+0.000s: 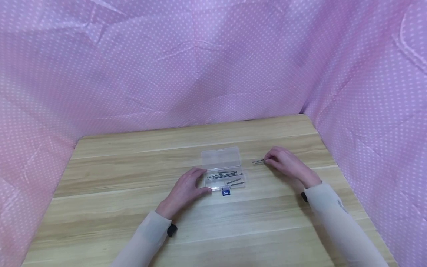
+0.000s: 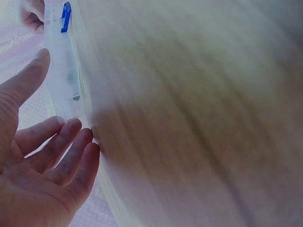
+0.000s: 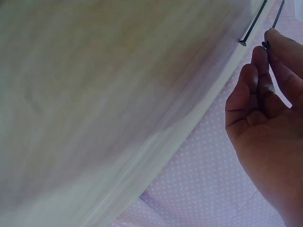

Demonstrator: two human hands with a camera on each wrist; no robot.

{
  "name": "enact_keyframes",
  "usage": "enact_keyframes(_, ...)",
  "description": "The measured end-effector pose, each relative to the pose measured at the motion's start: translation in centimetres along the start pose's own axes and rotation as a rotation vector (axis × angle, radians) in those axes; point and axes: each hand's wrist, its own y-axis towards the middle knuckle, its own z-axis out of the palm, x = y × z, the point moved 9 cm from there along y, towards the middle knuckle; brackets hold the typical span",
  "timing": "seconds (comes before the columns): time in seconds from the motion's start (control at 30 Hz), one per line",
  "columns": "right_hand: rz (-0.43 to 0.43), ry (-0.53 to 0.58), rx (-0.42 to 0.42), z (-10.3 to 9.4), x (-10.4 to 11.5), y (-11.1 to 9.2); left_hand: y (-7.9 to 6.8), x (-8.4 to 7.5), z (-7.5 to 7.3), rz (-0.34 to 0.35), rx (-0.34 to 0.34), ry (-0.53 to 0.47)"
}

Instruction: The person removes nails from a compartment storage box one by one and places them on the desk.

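Head View: Arrangement of the Work Area

A clear rectangular plastic box rests on a pale wood-grain table. Its clear flat lid is open and lies back on the far side. A pile of slender grey metal nails lies crosswise inside the base; two further nails lie near the right front corner. Whether a partition separates these groups cannot be determined. A blue tab with white print is located at the front edge of the box.

Left hand: positioned at the left end of the box. The thumb and fingers are widely parted, lightly bent, and hold that end between them; the fingertips touch the box wall.

Right hand: positioned to the right of the box, apart from it. The thumb and index finger are closed together and pinch one dark metal nail near its head. A second dark metal nail lies on the table just beside the fingers, untouched.

Both forearms wear pale sleeves, with a black device visible at the left wrist. Pink fabric with white dots encloses the far side and both lateral sides of the table.
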Motion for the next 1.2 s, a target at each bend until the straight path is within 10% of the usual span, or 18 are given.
enact_keyframes(1.2, 0.060, -0.009, 0.092, 1.0, -1.0, 0.6, 0.0, 0.1, 0.1, -0.013, 0.003, 0.008)
